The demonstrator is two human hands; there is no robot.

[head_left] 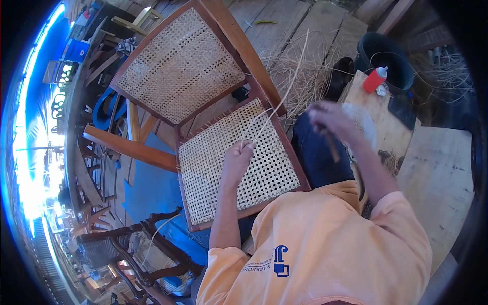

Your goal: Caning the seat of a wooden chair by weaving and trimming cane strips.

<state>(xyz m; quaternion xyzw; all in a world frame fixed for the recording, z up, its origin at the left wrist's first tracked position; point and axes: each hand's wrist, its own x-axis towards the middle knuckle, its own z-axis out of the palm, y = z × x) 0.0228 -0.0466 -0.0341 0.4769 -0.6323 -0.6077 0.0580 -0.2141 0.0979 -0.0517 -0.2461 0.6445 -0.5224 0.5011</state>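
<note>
A wooden chair with a woven cane seat (229,183) and cane backrest (180,66) lies before me. My left hand (236,160) is closed over the seat, pinching a pale cane strand (291,84) that runs up past the seat's far corner and loops there. To the right of the chair, above my dark-clad leg (310,162), my right hand (333,122) is closed around a slender tool (334,150) with a dark shaft, slightly blurred. Along the far edge of the seat, short strand ends stick up from the frame.
Loose cane (307,66) lies on the plank floor. At right stand a dark bucket (386,51), a red squeeze bottle (375,80) on a board, and a plywood sheet (432,183). A dark carved chair (132,244) and a blue sheet (142,195) are at lower left.
</note>
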